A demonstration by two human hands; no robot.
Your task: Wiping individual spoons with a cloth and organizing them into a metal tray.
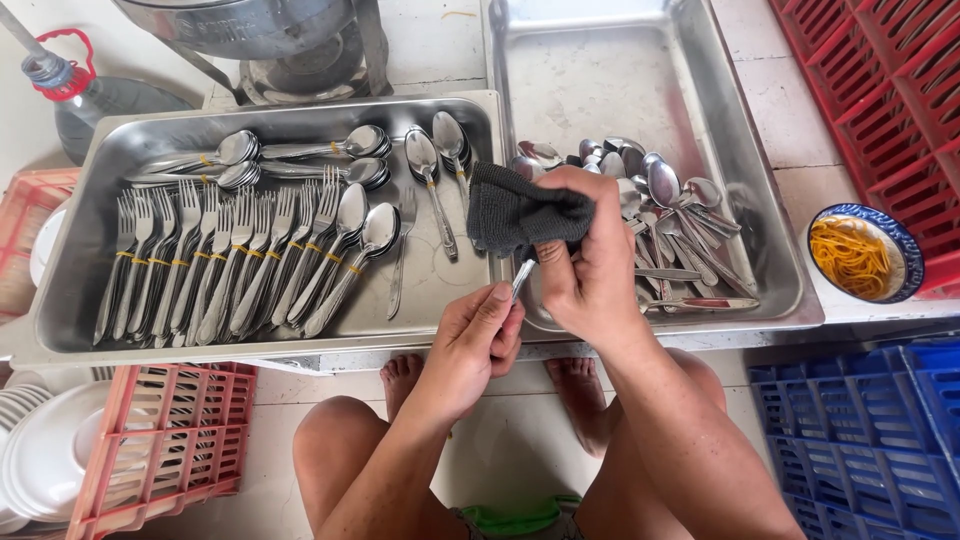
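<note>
— Two trays, left to right: what's in them?

— Sorted forks and spoons in the left tray, loose spoons in the right tray.

— And the hands?

— Left hand fingers pinch the handle of a piece of cutlery. Right hand grips a dark cloth around its upper end. Looks like wiping; next calls for a steady pull.

— Its look?

— Slim, shiny metal, mostly hidden.

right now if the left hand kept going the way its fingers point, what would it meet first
Probably the dark cloth wrapped round the utensil by the right hand; the left hand points up along that handle. Depth is unclear.
</note>
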